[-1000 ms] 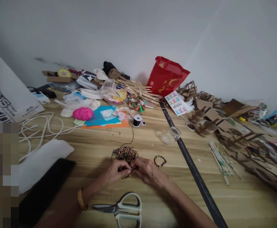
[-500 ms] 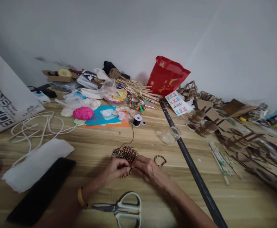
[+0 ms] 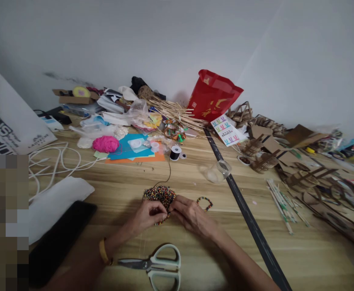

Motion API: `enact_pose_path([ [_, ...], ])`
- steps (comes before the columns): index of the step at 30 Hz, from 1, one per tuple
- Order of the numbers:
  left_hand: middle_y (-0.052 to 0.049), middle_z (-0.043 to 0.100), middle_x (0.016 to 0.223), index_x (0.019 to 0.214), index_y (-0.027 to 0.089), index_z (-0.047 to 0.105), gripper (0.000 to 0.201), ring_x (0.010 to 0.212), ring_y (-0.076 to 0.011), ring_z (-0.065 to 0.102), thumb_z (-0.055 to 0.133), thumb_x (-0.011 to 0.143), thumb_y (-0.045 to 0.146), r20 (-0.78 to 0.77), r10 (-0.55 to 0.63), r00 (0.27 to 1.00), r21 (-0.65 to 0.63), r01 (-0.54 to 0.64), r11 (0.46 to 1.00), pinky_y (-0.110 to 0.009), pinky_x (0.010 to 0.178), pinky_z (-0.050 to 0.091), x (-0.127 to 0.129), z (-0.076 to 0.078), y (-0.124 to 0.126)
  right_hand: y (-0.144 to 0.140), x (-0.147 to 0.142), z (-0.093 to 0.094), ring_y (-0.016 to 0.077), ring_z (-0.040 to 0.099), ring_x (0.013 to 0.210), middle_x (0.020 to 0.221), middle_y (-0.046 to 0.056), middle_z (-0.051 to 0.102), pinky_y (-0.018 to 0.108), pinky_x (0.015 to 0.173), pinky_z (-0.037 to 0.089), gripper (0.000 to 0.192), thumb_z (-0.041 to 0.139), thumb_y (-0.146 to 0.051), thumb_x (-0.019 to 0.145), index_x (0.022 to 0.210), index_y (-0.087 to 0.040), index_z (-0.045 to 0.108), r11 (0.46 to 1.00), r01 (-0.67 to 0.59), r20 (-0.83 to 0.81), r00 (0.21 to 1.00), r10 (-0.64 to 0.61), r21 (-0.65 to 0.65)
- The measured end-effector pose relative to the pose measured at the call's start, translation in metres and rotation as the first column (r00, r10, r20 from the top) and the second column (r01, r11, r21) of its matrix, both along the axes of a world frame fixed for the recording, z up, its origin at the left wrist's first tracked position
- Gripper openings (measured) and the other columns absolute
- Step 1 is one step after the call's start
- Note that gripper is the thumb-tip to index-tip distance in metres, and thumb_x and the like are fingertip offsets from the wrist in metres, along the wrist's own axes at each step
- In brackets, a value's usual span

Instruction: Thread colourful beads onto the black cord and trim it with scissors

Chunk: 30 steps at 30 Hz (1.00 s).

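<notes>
A: Starting at far left, what sits beside our work?

B: A black rectangular slab [image 3: 63,238] rests on the wood-grain tabletop [image 3: 119,178], apart from our fingers. A yellow bangle [image 3: 103,251] circles the wrist of our left hand [image 3: 146,215], whose thumb and finger pinch the near edge of the bead strands.

A: And between our forearms?

B: Pale-handled scissors [image 3: 151,264] lie flat, blades pointing left. We would do well to mind that tip with the left forearm.

A: Where exactly are the beads?

B: The multicoloured bead strands [image 3: 160,194] lie bunched on the tabletop, between our hands and just beyond them. Black cord [image 3: 168,173] runs from its spool [image 3: 175,153] toward the bunch; we should leave it slack, since a tug could shift the beads.

A: Our right hand?

B: Our right hand [image 3: 191,212] meets the left at that same near edge, fingertips pinching the strands. Which thread or bead either grips is too small to tell. Best, we judge, that one hand anchors while the other makes the small moves.

A: And farther right?

B: A beaded bracelet [image 3: 210,204] lies just beside our right knuckles; a low, steady wrist should spare it a knock.
</notes>
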<state>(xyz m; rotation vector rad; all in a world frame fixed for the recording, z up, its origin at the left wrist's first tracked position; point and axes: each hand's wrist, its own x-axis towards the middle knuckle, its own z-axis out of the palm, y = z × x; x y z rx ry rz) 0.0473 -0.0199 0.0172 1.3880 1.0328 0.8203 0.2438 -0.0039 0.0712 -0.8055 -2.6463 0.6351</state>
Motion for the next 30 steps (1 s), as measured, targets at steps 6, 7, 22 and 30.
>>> enact_pose_path([
  [6,-0.003,0.065,0.067,0.067,0.015,0.066,0.015,0.063,-0.0154,0.055,0.067,0.067,0.029,-0.017,0.010,1.000,0.038,-0.010,0.999,-0.025,0.060,0.042,0.003,0.006,-0.004,-0.001,0.000,0.001,0.0151,0.053,0.077,0.087,0.006,0.055,0.023,0.066,0.041,0.015,0.041,-0.015,0.095,0.089,-0.017,0.054,1.000,0.008,0.007,1.000,-0.008,0.013],
  [7,-0.003,0.064,0.066,0.066,0.015,0.066,0.016,0.062,-0.0150,0.054,0.066,0.069,0.030,-0.033,0.017,0.999,0.066,-0.015,0.998,-0.024,0.058,0.041,0.002,0.006,-0.004,-0.001,0.000,0.001,0.0149,0.053,0.076,0.087,0.006,0.055,0.023,0.066,0.041,0.015,0.041,-0.015,0.094,0.088,-0.017,0.054,1.000,0.010,0.003,1.000,-0.010,0.013],
  [22,0.000,0.062,0.060,0.067,0.014,0.062,0.020,0.059,-0.0128,0.055,0.068,0.070,0.033,0.261,0.323,0.910,-0.063,-0.318,0.946,-0.023,0.058,0.043,-0.014,0.012,0.010,0.003,0.006,-0.004,0.0144,0.055,0.074,0.085,0.004,0.057,0.022,0.064,0.040,0.013,0.048,-0.006,0.088,0.086,-0.018,0.052,0.986,0.133,0.070,0.988,-0.140,0.097],
  [30,0.000,0.065,0.062,0.067,0.013,0.063,0.019,0.062,-0.0136,0.061,0.076,0.058,0.024,0.525,0.596,0.608,-0.267,-0.548,0.793,-0.027,0.065,0.050,-0.034,0.018,0.024,0.006,0.012,0.001,0.0120,0.055,0.065,0.080,0.002,0.057,0.022,0.055,0.031,0.011,0.051,-0.007,0.086,0.083,-0.017,0.055,0.952,0.254,0.209,0.935,-0.287,0.170],
])
